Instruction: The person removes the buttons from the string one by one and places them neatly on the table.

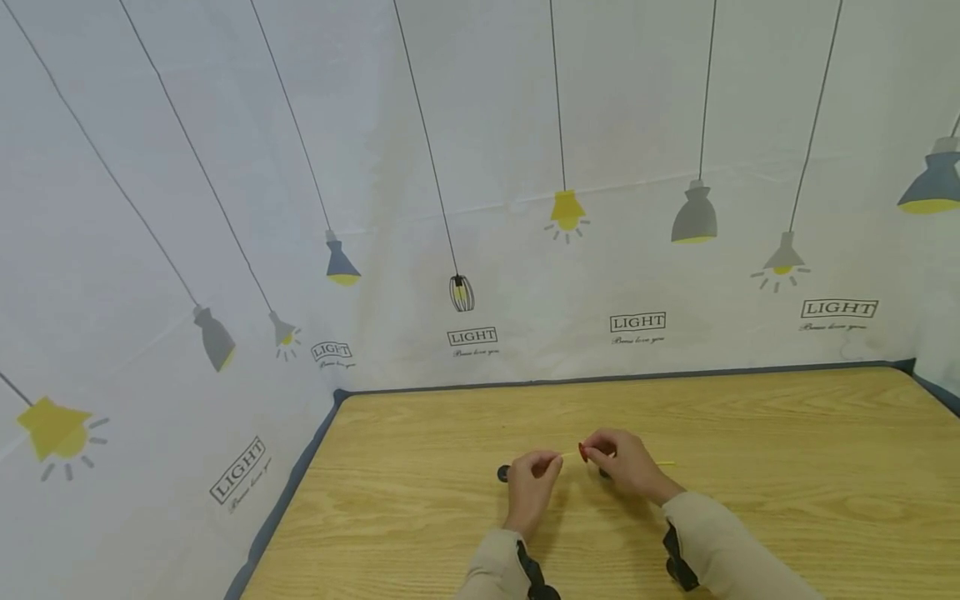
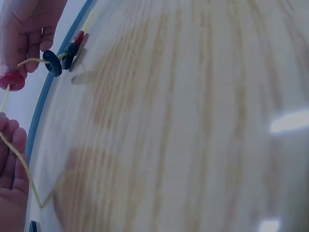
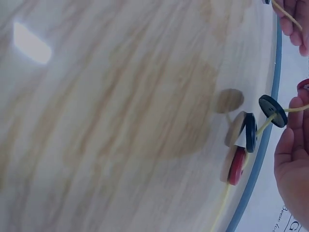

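Observation:
My right hand [image 1: 628, 463] pinches a red button [image 1: 582, 452] between fingertips and thumb. Yellow string [image 2: 30, 179] passes through this button and reaches my left hand [image 1: 534, 487], which pinches it a short way to the left. Below the right hand, in the right wrist view, a dark button [image 3: 273, 111] hangs threaded on the string. A second dark button [image 3: 250, 132] and another red button [image 3: 236, 166] are strung further along, low over the table. Part of the string is hidden behind the fingers in the head view.
One more dark button [image 1: 503, 473] lies on the wooden table [image 1: 420, 517], just left of the left hand. The string's yellow tail [image 1: 666, 463] extends right past the right hand. A lamp-printed white curtain [image 1: 510, 250] stands behind the table's far edge.

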A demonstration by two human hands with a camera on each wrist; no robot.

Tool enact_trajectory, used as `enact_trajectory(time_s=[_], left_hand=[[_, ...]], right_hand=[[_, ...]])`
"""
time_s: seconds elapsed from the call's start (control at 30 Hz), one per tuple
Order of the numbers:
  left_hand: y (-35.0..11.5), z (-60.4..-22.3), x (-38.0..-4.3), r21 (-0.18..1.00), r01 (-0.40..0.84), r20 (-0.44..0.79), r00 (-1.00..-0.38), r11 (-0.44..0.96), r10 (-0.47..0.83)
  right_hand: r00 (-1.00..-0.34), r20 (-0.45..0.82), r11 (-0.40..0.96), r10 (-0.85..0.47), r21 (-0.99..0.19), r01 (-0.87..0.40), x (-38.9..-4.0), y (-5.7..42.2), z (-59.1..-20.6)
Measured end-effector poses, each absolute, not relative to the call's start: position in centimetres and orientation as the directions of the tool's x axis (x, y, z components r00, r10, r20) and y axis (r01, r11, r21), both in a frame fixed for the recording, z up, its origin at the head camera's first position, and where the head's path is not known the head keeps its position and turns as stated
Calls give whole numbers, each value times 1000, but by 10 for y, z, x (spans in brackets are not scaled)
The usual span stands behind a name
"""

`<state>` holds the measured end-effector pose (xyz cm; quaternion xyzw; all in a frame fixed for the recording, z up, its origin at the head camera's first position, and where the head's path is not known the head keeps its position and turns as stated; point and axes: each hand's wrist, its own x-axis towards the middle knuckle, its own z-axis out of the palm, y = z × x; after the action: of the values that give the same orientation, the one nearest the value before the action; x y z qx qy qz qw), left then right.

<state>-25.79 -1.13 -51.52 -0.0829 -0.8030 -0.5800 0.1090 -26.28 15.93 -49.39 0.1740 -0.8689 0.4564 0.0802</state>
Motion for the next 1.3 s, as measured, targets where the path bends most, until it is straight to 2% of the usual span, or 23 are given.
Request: enact_trajectory(time_s=[0.13,0.4,0.67,0.8,1.03,1.3], left_hand=[[-10,-518,-257,923,239,232,-971,303,58],[-1,-509,-253,956,230,200,-965,184,171],[7,-480,-234,952,242,213,-963,185,166],[8,-483,-236,950,255,228,-961,179,155],[6,-512,-252,953,239,215,-967,187,138],[-6,-494,-243,948,245,218,-965,203,149]], right_hand=[[-932,295,505,-211,-783,-363,-261,159,-491],[-929,288,496,-234,-786,-369,-261,158,-488],[-913,299,474,-278,-784,-401,-261,158,-489],[-910,303,478,-282,-778,-407,-262,159,-491],[-926,288,492,-246,-786,-375,-259,162,-490],[-928,294,505,-230,-779,-371,-260,165,-494]])
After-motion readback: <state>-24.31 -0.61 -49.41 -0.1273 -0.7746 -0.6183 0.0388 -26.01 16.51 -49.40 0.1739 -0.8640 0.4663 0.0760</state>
